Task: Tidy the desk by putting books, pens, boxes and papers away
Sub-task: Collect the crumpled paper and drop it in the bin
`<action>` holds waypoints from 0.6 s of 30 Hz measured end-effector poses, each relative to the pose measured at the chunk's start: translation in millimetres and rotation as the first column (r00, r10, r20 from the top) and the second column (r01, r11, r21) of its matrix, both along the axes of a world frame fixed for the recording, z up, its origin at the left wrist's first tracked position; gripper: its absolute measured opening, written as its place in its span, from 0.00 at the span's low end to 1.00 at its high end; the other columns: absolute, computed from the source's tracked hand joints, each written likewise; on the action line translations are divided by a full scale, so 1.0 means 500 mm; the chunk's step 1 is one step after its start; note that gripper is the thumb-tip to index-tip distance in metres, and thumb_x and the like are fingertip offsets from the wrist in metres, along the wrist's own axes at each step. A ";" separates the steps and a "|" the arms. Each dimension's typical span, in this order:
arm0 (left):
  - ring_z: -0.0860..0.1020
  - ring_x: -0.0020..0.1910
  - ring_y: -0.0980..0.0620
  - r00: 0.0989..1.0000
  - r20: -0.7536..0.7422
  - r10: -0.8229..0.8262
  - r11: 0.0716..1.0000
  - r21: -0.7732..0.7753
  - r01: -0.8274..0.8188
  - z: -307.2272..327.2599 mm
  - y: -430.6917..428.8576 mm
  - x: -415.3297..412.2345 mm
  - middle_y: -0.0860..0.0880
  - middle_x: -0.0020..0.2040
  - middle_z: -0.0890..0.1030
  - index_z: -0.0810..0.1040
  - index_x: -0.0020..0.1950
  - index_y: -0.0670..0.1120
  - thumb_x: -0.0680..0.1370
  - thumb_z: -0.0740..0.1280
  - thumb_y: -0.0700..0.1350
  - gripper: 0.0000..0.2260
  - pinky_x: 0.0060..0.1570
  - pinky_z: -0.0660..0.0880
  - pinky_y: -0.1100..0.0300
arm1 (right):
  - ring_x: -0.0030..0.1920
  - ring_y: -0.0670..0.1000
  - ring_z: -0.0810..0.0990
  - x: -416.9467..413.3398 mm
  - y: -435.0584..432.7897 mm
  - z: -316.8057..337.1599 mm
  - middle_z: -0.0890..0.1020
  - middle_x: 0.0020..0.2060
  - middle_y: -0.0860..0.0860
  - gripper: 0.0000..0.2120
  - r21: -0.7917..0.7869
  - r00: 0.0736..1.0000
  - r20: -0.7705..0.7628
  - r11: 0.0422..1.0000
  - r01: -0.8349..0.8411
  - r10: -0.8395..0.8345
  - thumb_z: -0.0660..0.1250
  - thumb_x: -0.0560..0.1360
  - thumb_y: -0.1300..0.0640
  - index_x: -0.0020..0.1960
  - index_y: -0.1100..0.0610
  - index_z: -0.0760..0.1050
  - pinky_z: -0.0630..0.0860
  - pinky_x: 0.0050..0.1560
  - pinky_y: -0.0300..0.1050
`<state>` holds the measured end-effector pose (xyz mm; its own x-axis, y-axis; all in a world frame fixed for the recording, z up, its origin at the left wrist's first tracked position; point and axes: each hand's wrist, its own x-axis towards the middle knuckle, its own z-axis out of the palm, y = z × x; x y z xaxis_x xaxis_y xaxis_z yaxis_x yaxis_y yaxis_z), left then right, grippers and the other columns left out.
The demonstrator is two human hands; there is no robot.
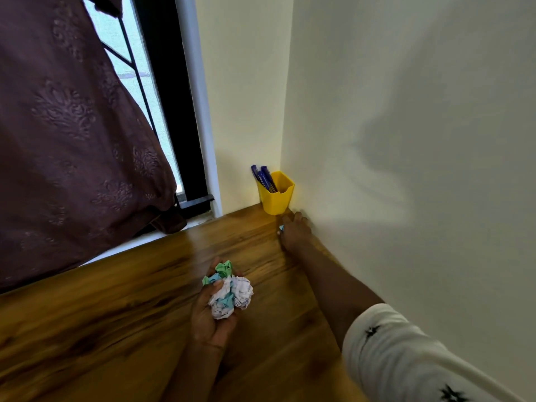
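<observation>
My left hand [213, 310] is palm up over the wooden desk [116, 309] and holds a bunch of crumpled paper balls [229, 290], white, green and pale blue. My right hand [294, 230] reaches to the far corner by the wall, fingers curled over a small pale-blue scrap of paper [280, 227] that is mostly hidden under them. Just beyond that hand stands a yellow pen holder [277, 195] with several blue pens [262, 177] in it.
A cream wall [406, 169] runs along the desk's right edge and meets another wall behind the pen holder. A dark maroon curtain [72, 140] hangs over the window [136, 68] at the left and drapes onto the sill.
</observation>
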<state>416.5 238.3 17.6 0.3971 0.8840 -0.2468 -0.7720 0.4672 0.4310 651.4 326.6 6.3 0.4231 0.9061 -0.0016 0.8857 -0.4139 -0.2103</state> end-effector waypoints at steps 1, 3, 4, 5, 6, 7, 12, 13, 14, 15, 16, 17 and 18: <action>0.84 0.41 0.48 1.000 -0.002 0.000 1.000 0.000 0.000 -0.001 0.002 0.001 0.45 0.47 0.85 0.86 0.44 0.46 0.39 0.84 0.44 0.34 0.37 0.81 0.55 | 0.69 0.61 0.64 -0.002 0.002 -0.006 0.61 0.71 0.61 0.21 0.036 1.000 -0.001 0.999 -0.016 0.016 0.59 0.80 0.52 0.70 0.57 0.62 0.67 0.66 0.55; 0.84 0.41 0.48 1.000 -0.001 -0.010 1.000 -0.002 0.010 -0.001 0.002 0.006 0.45 0.47 0.85 0.86 0.44 0.46 0.39 0.84 0.43 0.33 0.38 0.81 0.54 | 0.65 0.59 0.68 -0.011 -0.012 -0.008 0.66 0.68 0.61 0.18 0.126 0.999 -0.034 0.992 -0.030 0.034 0.58 0.80 0.53 0.67 0.59 0.65 0.70 0.63 0.51; 0.84 0.41 0.49 1.000 0.002 -0.016 1.000 -0.006 0.016 0.000 -0.004 0.009 0.46 0.46 0.85 0.86 0.43 0.46 0.38 0.84 0.43 0.32 0.39 0.82 0.54 | 0.63 0.58 0.70 -0.019 -0.030 -0.003 0.68 0.66 0.61 0.17 0.188 0.996 -0.085 0.982 -0.011 0.027 0.58 0.80 0.54 0.66 0.60 0.67 0.70 0.61 0.50; 0.84 0.41 0.49 1.000 0.007 -0.024 1.000 -0.014 0.024 0.003 -0.011 0.013 0.46 0.45 0.85 0.86 0.41 0.46 0.38 0.84 0.43 0.32 0.40 0.82 0.53 | 0.60 0.58 0.71 -0.030 -0.052 0.006 0.70 0.63 0.60 0.16 0.267 0.988 -0.155 0.963 0.022 0.020 0.59 0.79 0.54 0.64 0.60 0.68 0.71 0.58 0.48; 0.84 0.41 0.49 0.999 0.016 -0.036 0.999 -0.026 0.037 0.008 -0.021 0.018 0.46 0.44 0.85 0.86 0.40 0.46 0.37 0.84 0.43 0.31 0.41 0.82 0.52 | 0.57 0.57 0.73 -0.044 -0.081 0.020 0.73 0.60 0.59 0.14 0.349 0.971 -0.239 0.935 0.065 0.022 0.59 0.79 0.54 0.61 0.61 0.69 0.71 0.54 0.46; 0.84 0.41 0.49 0.998 0.022 -0.055 0.998 -0.034 0.055 0.015 -0.034 0.023 0.46 0.44 0.85 0.86 0.39 0.46 0.37 0.83 0.43 0.30 0.42 0.81 0.51 | 0.55 0.55 0.74 -0.062 -0.121 0.039 0.75 0.57 0.58 0.12 0.426 0.942 -0.333 0.898 0.111 0.042 0.60 0.79 0.55 0.59 0.60 0.71 0.71 0.52 0.43; 0.84 0.42 0.49 0.991 0.065 -0.117 0.993 -0.012 0.118 0.049 -0.125 0.064 0.47 0.44 0.85 0.86 0.40 0.46 0.40 0.83 0.42 0.28 0.49 0.78 0.48 | 0.51 0.38 0.78 -0.170 -0.395 0.156 0.80 0.50 0.42 0.08 0.582 0.590 -0.761 0.688 0.434 0.271 0.63 0.78 0.58 0.56 0.54 0.76 0.73 0.48 0.27; 0.83 0.44 0.49 0.989 0.055 -0.135 0.991 0.012 0.134 0.053 -0.151 0.074 0.47 0.46 0.85 0.86 0.42 0.47 0.42 0.83 0.42 0.28 0.52 0.77 0.49 | 0.51 0.36 0.78 -0.188 -0.445 0.169 0.80 0.51 0.41 0.08 0.569 0.522 -0.799 0.659 0.492 0.299 0.63 0.78 0.58 0.56 0.53 0.76 0.74 0.48 0.28; 0.82 0.48 0.48 0.987 0.054 -0.152 0.988 0.039 0.150 0.059 -0.185 0.084 0.47 0.48 0.84 0.85 0.45 0.47 0.45 0.83 0.43 0.29 0.55 0.76 0.49 | 0.51 0.36 0.79 -0.203 -0.496 0.177 0.80 0.51 0.40 0.09 0.551 0.467 -0.825 0.635 0.542 0.318 0.62 0.78 0.59 0.57 0.53 0.77 0.75 0.46 0.29; 0.81 0.52 0.46 0.983 0.058 -0.175 0.984 0.056 0.172 0.062 -0.221 0.094 0.46 0.51 0.83 0.84 0.48 0.47 0.47 0.83 0.43 0.30 0.57 0.75 0.49 | 0.50 0.36 0.79 -0.215 -0.541 0.181 0.81 0.51 0.41 0.10 0.533 0.419 -0.844 0.614 0.582 0.336 0.62 0.78 0.61 0.58 0.54 0.77 0.75 0.45 0.29; 0.80 0.53 0.45 0.977 0.065 -0.202 0.977 0.079 0.197 0.069 -0.258 0.101 0.45 0.52 0.83 0.82 0.51 0.46 0.49 0.83 0.43 0.31 0.57 0.76 0.50 | 0.49 0.36 0.80 -0.227 -0.578 0.182 0.81 0.51 0.42 0.11 0.514 0.377 -0.858 0.603 0.610 0.349 0.61 0.79 0.61 0.58 0.55 0.77 0.76 0.44 0.30; 0.81 0.53 0.45 0.972 0.053 -0.227 0.970 0.103 0.221 0.071 -0.304 0.109 0.44 0.52 0.83 0.81 0.53 0.46 0.51 0.83 0.42 0.31 0.53 0.78 0.52 | 0.49 0.38 0.81 -0.236 -0.620 0.178 0.81 0.52 0.43 0.11 0.501 0.356 -0.865 0.589 0.633 0.353 0.60 0.79 0.62 0.59 0.56 0.77 0.77 0.44 0.31; 0.81 0.52 0.46 0.969 0.024 -0.247 0.962 0.130 0.242 0.071 -0.350 0.116 0.44 0.52 0.83 0.79 0.56 0.46 0.54 0.82 0.42 0.31 0.49 0.79 0.54 | 0.50 0.40 0.82 -0.243 -0.655 0.168 0.81 0.52 0.45 0.11 0.493 0.354 -0.869 0.572 0.655 0.345 0.60 0.79 0.61 0.58 0.55 0.77 0.78 0.45 0.34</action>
